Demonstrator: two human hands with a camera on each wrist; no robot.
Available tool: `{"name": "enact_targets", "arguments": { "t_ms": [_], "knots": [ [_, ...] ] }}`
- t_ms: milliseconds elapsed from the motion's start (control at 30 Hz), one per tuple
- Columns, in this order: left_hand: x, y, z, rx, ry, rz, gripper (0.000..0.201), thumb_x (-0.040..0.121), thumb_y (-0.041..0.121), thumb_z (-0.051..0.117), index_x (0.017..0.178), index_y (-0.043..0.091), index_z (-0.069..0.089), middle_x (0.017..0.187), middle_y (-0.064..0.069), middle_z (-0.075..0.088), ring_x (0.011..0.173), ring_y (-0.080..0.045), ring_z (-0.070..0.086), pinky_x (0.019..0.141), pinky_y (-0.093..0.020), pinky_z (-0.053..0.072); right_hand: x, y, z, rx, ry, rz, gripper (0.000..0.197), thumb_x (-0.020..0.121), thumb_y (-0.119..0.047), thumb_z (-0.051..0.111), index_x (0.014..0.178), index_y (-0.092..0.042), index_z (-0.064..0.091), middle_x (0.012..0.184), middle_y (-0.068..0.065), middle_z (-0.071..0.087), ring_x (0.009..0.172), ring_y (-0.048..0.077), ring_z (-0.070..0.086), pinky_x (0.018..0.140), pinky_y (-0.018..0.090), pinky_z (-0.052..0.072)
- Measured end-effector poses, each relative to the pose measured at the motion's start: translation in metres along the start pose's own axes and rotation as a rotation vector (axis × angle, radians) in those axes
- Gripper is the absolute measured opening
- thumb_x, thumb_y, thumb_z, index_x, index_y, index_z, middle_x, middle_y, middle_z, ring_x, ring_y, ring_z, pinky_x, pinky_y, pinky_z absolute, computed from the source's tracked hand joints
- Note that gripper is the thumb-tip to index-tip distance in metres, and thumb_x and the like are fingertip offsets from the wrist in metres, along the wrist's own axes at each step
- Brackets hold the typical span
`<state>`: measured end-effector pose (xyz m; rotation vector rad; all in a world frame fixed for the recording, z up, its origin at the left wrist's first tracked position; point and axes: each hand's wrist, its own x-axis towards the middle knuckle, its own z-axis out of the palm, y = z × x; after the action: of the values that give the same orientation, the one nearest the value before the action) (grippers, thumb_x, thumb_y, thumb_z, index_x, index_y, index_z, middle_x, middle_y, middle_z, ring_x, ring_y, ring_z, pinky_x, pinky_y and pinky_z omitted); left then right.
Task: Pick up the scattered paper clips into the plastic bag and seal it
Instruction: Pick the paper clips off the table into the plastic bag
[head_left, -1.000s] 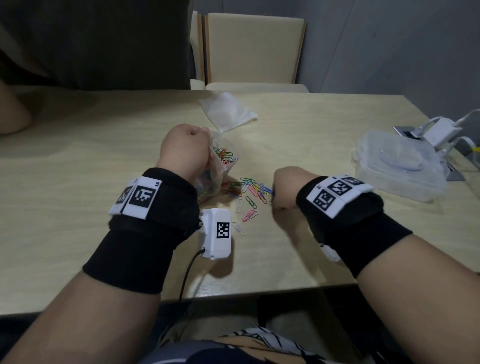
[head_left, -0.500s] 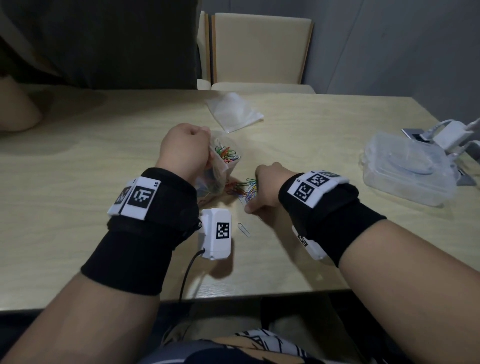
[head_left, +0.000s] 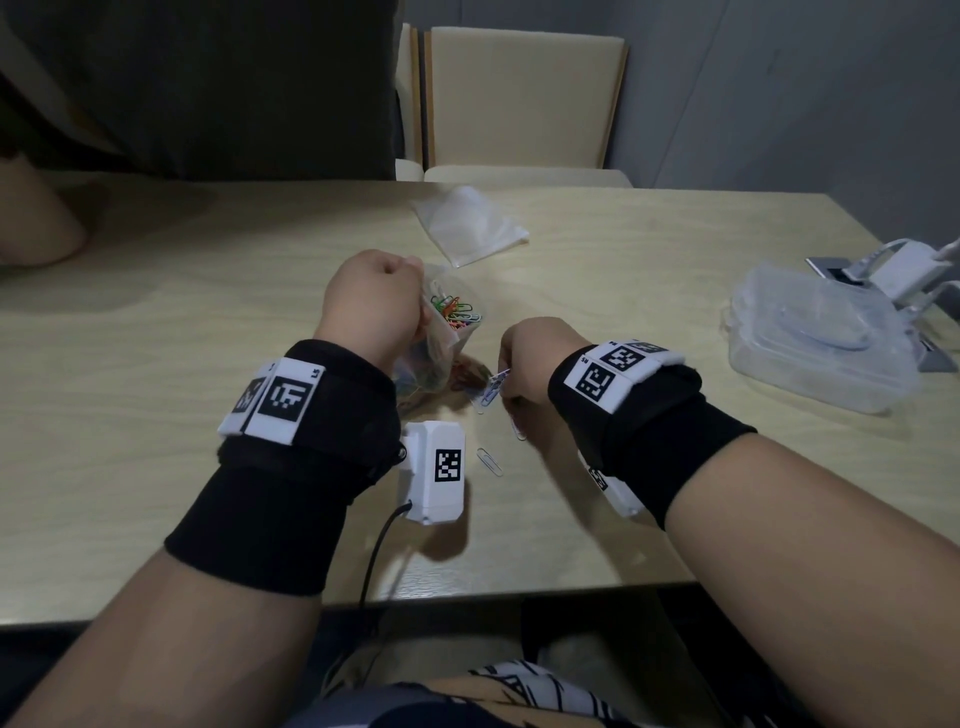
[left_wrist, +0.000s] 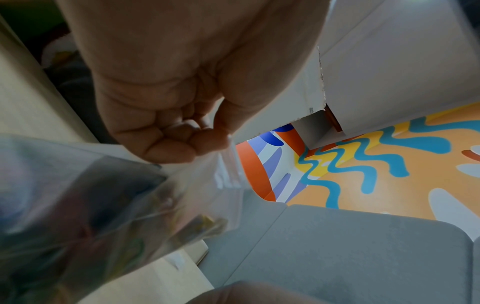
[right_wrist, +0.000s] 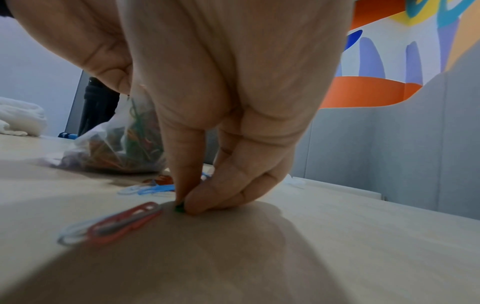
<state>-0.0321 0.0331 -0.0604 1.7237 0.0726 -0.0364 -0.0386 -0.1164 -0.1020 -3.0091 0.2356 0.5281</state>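
My left hand (head_left: 395, 291) grips the top edge of a clear plastic bag (head_left: 441, 338) and holds it upright on the table; the bag holds several coloured paper clips. In the left wrist view the left hand (left_wrist: 205, 142) is curled tight on the bag (left_wrist: 103, 205). Just right of the bag, my right hand (head_left: 506, 379) is low on the table and pinches paper clips (head_left: 493, 387). Up close, thumb and forefinger of the right hand (right_wrist: 184, 205) pinch a green clip (right_wrist: 179, 208). A red clip (right_wrist: 124, 222) and blue clips (right_wrist: 153, 189) lie loose beside them.
Two pale clips (head_left: 491, 460) lie near the wrist camera box (head_left: 436, 467). An empty spare bag (head_left: 470, 228) lies at the back, a clear plastic box (head_left: 815, 343) and a white charger (head_left: 904, 270) at the right. Another person's arm (head_left: 41, 223) rests far left.
My right hand has slid left across the table toward the bag, drawing the spread clips together under it. The left hand still holds the bag in the same place.
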Motion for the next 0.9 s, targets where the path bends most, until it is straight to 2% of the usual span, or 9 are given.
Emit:
{"name": "enact_targets", "arguments": {
  "t_ms": [133,333,433,500,633,700,767,833,900],
  "knots": [
    [0.001,-0.002,-0.001,0.007,0.003,0.0,0.032,0.074,0.036,0.048,0.05,0.021,0.061,0.038,0.007,0.052,0.067,-0.028,0.051,0.094,-0.066,0.052,0.003,0.004,-0.002,0.026,0.028,-0.017,0.023,0.088,-0.017,0.059,0.106,-0.01,0.071,0.107,0.007,0.071,0.084,0.025,0.062,0.085,0.032,0.051],
    [0.002,-0.001,-0.001,0.011,0.005,-0.007,0.031,0.075,0.036,0.048,0.052,0.022,0.064,0.045,0.005,0.053,0.07,-0.028,0.052,0.094,-0.066,0.052,-0.011,0.013,-0.022,0.219,0.084,-0.014,0.022,0.081,-0.022,0.072,0.098,-0.007,0.074,0.101,0.007,0.073,0.096,0.027,0.068,0.083,0.031,0.053],
    [-0.002,0.004,0.002,-0.01,0.026,-0.014,0.021,0.084,0.031,0.052,0.066,0.021,0.057,0.061,-0.003,0.054,0.067,-0.028,0.053,0.091,-0.057,0.055,-0.02,0.016,-0.036,0.568,0.158,-0.031,0.005,0.078,-0.012,0.076,0.079,-0.011,0.071,0.081,0.003,0.071,0.083,0.024,0.071,0.083,0.033,0.058],
    [0.0,0.003,0.004,-0.008,0.04,-0.011,0.022,0.094,0.023,0.053,0.072,0.021,0.052,0.068,-0.003,0.056,0.063,-0.024,0.056,0.084,-0.047,0.056,-0.024,0.016,-0.047,0.85,0.206,-0.033,0.017,0.077,-0.003,0.076,0.068,-0.011,0.064,0.069,0.003,0.066,0.071,0.023,0.07,0.08,0.036,0.06],
    [-0.001,0.002,0.003,-0.008,0.029,-0.007,0.021,0.084,0.03,0.05,0.067,0.02,0.058,0.059,-0.003,0.053,0.065,-0.027,0.052,0.091,-0.059,0.054,-0.029,0.005,-0.065,1.215,0.223,-0.134,0.02,0.078,0.005,0.074,0.07,-0.007,0.061,0.072,0.006,0.061,0.072,0.023,0.066,0.076,0.033,0.061],
    [0.0,0.001,0.003,-0.012,0.024,-0.023,0.021,0.085,0.029,0.049,0.069,0.02,0.06,0.056,-0.002,0.053,0.061,-0.026,0.051,0.093,-0.062,0.053,-0.031,-0.007,-0.069,1.196,0.184,-0.178,0.015,0.079,0.0,0.075,0.072,-0.007,0.064,0.074,0.007,0.064,0.073,0.022,0.068,0.078,0.034,0.061],
    [0.0,0.001,0.003,-0.014,0.014,-0.024,0.022,0.089,0.026,0.049,0.073,0.02,0.061,0.054,0.0,0.054,0.059,-0.025,0.051,0.093,-0.062,0.053,-0.034,-0.02,-0.071,1.005,0.168,-0.212,0.007,0.082,-0.011,0.074,0.079,-0.006,0.07,0.077,0.008,0.067,0.083,0.028,0.072,0.084,0.04,0.059],
    [0.0,0.0,0.001,-0.012,0.016,-0.019,0.024,0.092,0.024,0.048,0.071,0.02,0.06,0.05,0.003,0.055,0.058,-0.023,0.051,0.093,-0.061,0.055,-0.038,-0.03,-0.075,0.799,0.151,-0.258,0.018,0.09,-0.013,0.063,0.099,-0.002,0.072,0.087,0.009,0.069,0.095,0.032,0.07,0.087,0.042,0.057],
    [0.002,-0.001,-0.002,-0.007,0.025,-0.027,0.027,0.094,0.023,0.049,0.069,0.019,0.059,0.041,0.009,0.053,0.056,-0.021,0.05,0.091,-0.059,0.055,-0.039,-0.034,-0.082,0.653,0.129,-0.3,0.026,0.093,-0.005,0.053,0.113,-0.008,0.069,0.106,0.008,0.07,0.102,0.025,0.069,0.089,0.038,0.057]
  ]
}}
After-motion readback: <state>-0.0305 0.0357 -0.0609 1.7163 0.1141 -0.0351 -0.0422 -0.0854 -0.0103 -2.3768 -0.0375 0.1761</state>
